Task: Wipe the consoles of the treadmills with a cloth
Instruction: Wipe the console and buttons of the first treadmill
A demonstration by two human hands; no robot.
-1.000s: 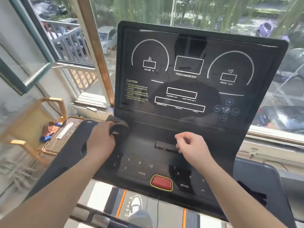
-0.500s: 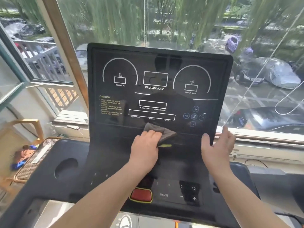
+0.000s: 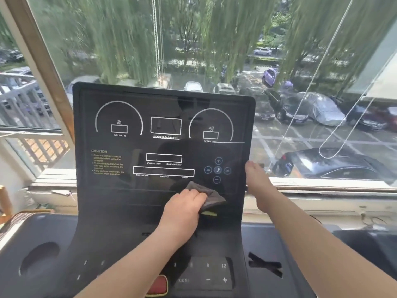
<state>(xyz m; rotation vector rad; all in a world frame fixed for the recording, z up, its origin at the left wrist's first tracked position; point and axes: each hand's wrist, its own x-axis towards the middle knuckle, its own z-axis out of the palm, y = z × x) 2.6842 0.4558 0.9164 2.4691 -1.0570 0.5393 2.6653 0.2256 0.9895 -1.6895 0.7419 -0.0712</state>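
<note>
A black treadmill console (image 3: 120, 190) with white dial outlines and caution text stands upright before a window. My left hand (image 3: 184, 207) holds a dark grey cloth (image 3: 209, 195) and presses it against the lower right part of the console panel, just below the round music buttons (image 3: 217, 170). My right hand (image 3: 256, 181) grips the console's right edge, thumb on the front face and fingers hidden behind it.
Below the panel lie a keypad (image 3: 206, 274) and a red stop button (image 3: 158, 284). A round cup holder (image 3: 39, 258) sits at the left of the deck. A window sill (image 3: 322, 188) runs behind the console. Wicker furniture (image 3: 12, 218) shows at far left.
My left hand has slid the cloth from the console's lower left across to the lower right. My right hand left the middle ledge and took hold of the right edge. The view has tilted upward.
</note>
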